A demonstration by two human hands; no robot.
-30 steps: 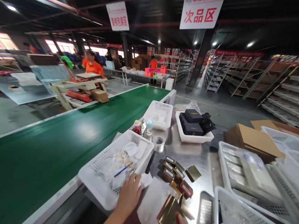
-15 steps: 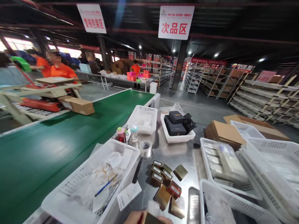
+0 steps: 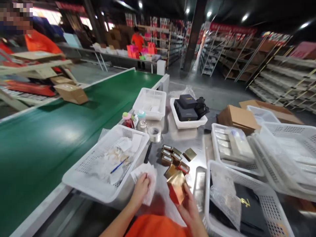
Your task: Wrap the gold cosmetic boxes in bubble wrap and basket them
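My left hand (image 3: pixel 142 187) is closed on a white paper slip (image 3: pixel 151 184) beside the left basket. In my right hand (image 3: pixel 189 205) is a gold and red box (image 3: pixel 176 187), tilted, gripped at its right side. Just beyond it, several small gold boxes (image 3: pixel 167 153) with white labels stand grouped on the metal table (image 3: pixel 166 200). One gold box (image 3: pixel 189 154) lies apart to the right. A black cutter-like object (image 3: pixel 147 152) rests beside the left basket's edge.
A white basket (image 3: pixel 85 194) with papers and a blue pen is at left. Bottles (image 3: pixel 128 120) and a tape roll (image 3: pixel 155 134) stand behind. Black boxes fill a tray (image 3: pixel 189 124). More baskets (image 3: pixel 269 197) line the right. A green conveyor (image 3: pixel 61 141) runs left; people are beyond.
The view has tilted down. Both hands have come up into fuller view and are now apart, the left on the white paper slip, the right holding the gold and red box.
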